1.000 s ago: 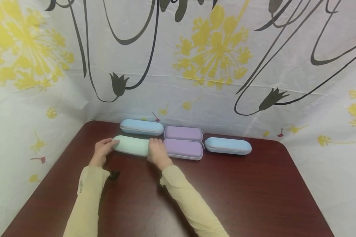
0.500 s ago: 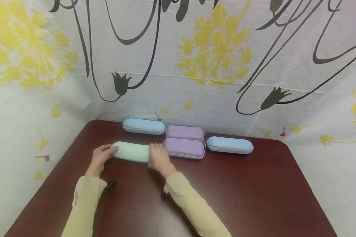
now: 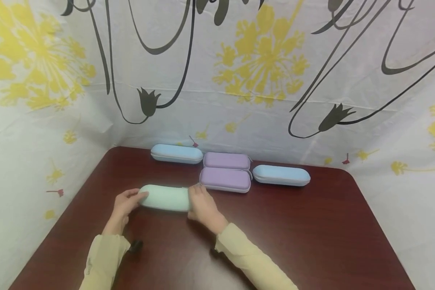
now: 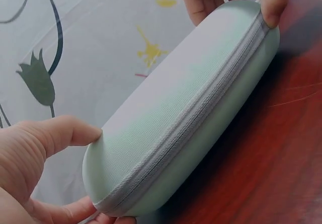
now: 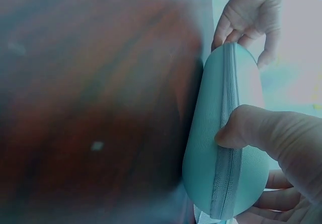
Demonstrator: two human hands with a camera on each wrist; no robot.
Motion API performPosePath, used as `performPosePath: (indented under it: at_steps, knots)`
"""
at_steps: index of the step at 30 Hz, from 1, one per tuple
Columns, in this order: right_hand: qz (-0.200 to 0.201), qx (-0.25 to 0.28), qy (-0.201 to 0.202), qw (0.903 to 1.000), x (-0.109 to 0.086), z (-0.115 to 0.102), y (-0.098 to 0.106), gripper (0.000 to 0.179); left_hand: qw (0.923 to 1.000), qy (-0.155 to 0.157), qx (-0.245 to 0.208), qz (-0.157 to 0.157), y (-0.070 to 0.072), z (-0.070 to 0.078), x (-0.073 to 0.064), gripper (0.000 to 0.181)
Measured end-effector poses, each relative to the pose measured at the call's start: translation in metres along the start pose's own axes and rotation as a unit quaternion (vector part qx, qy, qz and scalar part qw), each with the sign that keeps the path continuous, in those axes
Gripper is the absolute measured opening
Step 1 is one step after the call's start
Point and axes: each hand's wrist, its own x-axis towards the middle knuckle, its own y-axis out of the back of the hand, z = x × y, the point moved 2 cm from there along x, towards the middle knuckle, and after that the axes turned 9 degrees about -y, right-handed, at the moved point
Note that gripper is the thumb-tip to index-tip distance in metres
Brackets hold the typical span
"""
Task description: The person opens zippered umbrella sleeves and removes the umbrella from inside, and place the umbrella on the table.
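Observation:
A mint-green zippered case lies lengthwise between both hands over the front-left part of the table. My left hand holds its left end, thumb on top and fingertips under the rim in the left wrist view. At the other end, my right hand grips the case, its thumb pressing on the grey zipper band in the right wrist view. Behind the right hand lie two purple cases, one in front of the other. Whether the green case touches the table or hovers just above it, I cannot tell.
A light-blue case lies at the back left, and another blue case sits right of the purple pair. The dark red-brown table meets a patterned cloth at the back and sides.
Both hands have drawn the green case toward the front edge, away from the blue case and out from beside the front purple one. The other cases stay in place.

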Motion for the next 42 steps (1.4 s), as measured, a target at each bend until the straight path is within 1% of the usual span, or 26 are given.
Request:
performPosePath:
  at_steps: [2,5,10,14,20,25,31,36,39,41,42]
  knots:
    - [0.007,0.017,-0.001,0.9998,-0.009,0.002,0.002,0.060,0.9999,-0.005,0.012,-0.004,-0.003,-0.001,-0.007,0.072]
    - [0.019,0.036,0.009,0.9991,-0.023,0.005,0.006,0.060,0.9995,-0.013,0.029,-0.007,-0.006,-0.002,-0.016,0.069]
    - [0.019,0.036,0.021,0.9989,-0.044,0.015,0.011,0.063,0.9991,-0.030,0.026,-0.017,-0.016,-0.001,-0.033,0.062]
    - [0.020,0.050,0.026,0.9982,-0.062,0.025,0.020,0.065,0.9986,-0.038,0.026,-0.025,-0.029,-0.001,-0.042,0.058]
    - [0.037,0.078,0.032,0.9958,-0.086,0.044,0.030,0.069,0.9979,-0.048,0.032,-0.031,-0.053,0.001,-0.052,0.054]
    - [0.042,0.084,0.025,0.9953,-0.099,0.059,0.034,0.071,0.9964,-0.064,0.043,-0.034,-0.071,0.004,-0.057,0.051]
    - [0.038,0.090,0.013,0.9951,-0.113,0.077,0.037,0.072,0.9939,-0.082,0.062,-0.039,-0.091,0.004,-0.058,0.050]
    - [0.048,0.098,0.007,0.9940,-0.121,0.089,0.041,0.073,0.9929,-0.093,0.061,-0.041,-0.104,0.004,-0.059,0.051]
    - [0.036,0.114,0.016,0.9927,-0.124,0.097,0.044,0.072,0.9919,-0.098,0.070,-0.041,-0.109,0.006,-0.060,0.053]
    - [0.020,0.146,0.024,0.9888,-0.125,0.106,0.046,0.069,0.9901,-0.105,0.083,-0.043,-0.111,0.008,-0.060,0.053]
    - [0.013,0.171,0.026,0.9848,-0.126,0.112,0.047,0.065,0.9884,-0.112,0.092,-0.045,-0.112,0.009,-0.060,0.054]
